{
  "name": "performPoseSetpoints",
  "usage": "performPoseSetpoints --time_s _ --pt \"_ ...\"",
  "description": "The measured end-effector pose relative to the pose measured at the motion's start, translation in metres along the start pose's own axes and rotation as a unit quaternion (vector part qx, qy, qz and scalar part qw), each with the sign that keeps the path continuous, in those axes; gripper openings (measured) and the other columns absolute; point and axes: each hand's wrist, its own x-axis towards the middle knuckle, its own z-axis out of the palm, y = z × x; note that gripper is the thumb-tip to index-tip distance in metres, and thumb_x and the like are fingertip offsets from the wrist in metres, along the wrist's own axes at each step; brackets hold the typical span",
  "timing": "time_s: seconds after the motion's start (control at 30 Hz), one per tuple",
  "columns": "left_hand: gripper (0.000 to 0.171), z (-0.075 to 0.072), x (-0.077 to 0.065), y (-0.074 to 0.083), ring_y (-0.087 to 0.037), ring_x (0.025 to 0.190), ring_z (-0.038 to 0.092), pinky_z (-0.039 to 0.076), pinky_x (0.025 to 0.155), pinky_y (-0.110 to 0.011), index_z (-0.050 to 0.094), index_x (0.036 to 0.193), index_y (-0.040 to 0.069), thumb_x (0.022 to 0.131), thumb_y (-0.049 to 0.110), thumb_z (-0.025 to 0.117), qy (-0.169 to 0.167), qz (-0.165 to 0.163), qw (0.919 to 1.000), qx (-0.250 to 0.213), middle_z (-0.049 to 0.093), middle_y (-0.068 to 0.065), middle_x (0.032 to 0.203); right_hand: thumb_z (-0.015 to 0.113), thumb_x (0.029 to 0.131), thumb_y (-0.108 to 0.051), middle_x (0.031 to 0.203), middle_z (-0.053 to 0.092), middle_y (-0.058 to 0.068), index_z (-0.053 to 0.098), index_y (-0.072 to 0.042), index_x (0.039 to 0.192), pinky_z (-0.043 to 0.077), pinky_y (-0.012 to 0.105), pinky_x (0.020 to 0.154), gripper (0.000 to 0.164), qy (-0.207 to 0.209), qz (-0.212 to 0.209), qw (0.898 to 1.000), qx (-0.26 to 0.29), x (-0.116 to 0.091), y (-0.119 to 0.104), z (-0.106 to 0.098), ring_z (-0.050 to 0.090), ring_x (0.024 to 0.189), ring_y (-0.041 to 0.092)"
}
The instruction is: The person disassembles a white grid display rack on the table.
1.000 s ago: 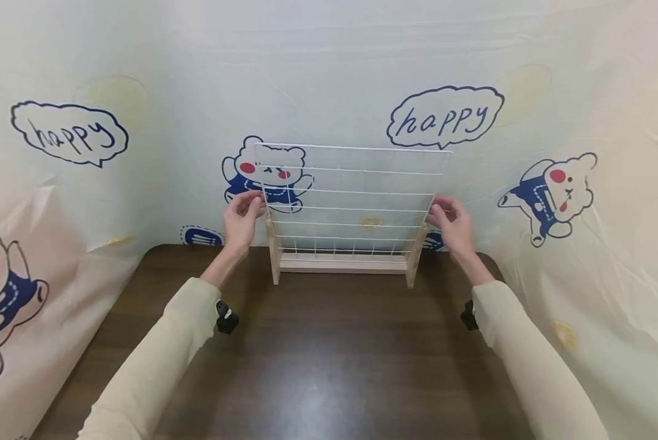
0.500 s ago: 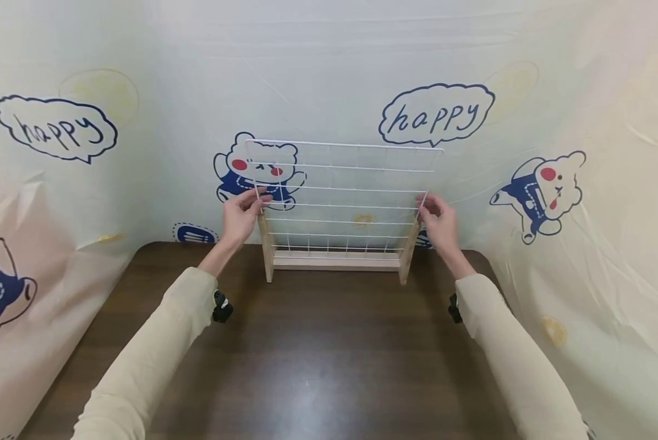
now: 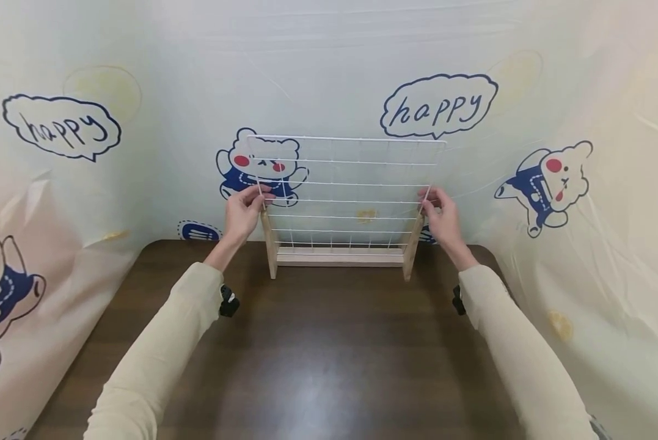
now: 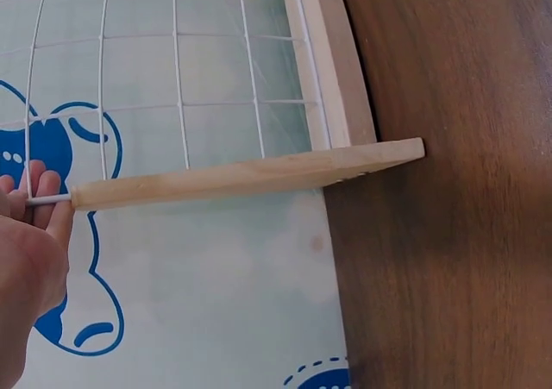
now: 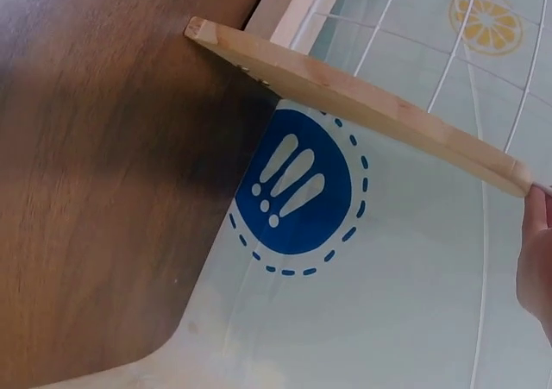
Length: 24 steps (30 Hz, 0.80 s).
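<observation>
Crosswise, the wire rack stretches from left hand to right hand, fingers pinching its sides, the right's apparently.

A rack stands at the table's 12 o'clock end before a backdrop, left grip at its 9 o'clock side, right grip at 3.

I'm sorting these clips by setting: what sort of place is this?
Most likely an indoor tabletop filming booth, though I can't be sure: a wrinkled, cartoon-printed sheet closes off the back and sides of a dark table, and a wood-legged wire rack stands near its far edge.
</observation>
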Motion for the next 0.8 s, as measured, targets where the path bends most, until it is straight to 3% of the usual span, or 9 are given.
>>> performPoseSetpoints --time_s 0.3,0.5,0.8 --pt "0.025 -0.002 0.004 -0.001 -0.036 0.102 0.064 0.053 0.089 -0.036 0.065 0.12 0.0 0.099 0.004 0.051 -0.015 -0.032 0.9986 -0.039 0.068 -0.022 0.108 0.05 0.096 0.008 0.1 0.056 0.037 0.056 0.016 0.112 0.053 0.037 0.071 0.019 0.015 -0.008 1.0 0.009 0.004 0.003 0.003 0.053 0.088 0.05" --pt "0.026 -0.005 -0.001 0.018 -0.042 0.105 0.061 0.049 0.094 -0.043 0.061 0.121 -0.007 0.099 -0.003 0.048 -0.023 -0.048 0.9968 -0.059 0.065 -0.028 0.109 0.049 0.096 0.009 0.097 0.055 0.039 0.055 0.016 0.112 0.05 0.037 0.067 0.019 0.016 -0.015 1.0 0.014 0.005 0.002 0.007 0.052 0.085 0.053" --pt "0.026 -0.001 0.005 0.003 -0.034 0.104 0.063 0.052 0.091 -0.034 0.066 0.122 0.007 0.1 0.008 0.05 -0.009 -0.046 0.9982 -0.037 0.07 -0.015 0.104 0.049 0.096 0.009 0.094 0.054 0.039 0.054 0.017 0.113 0.05 0.027 0.065 0.019 0.026 -0.018 0.999 0.029 0.003 0.006 0.008 0.052 0.084 0.051"
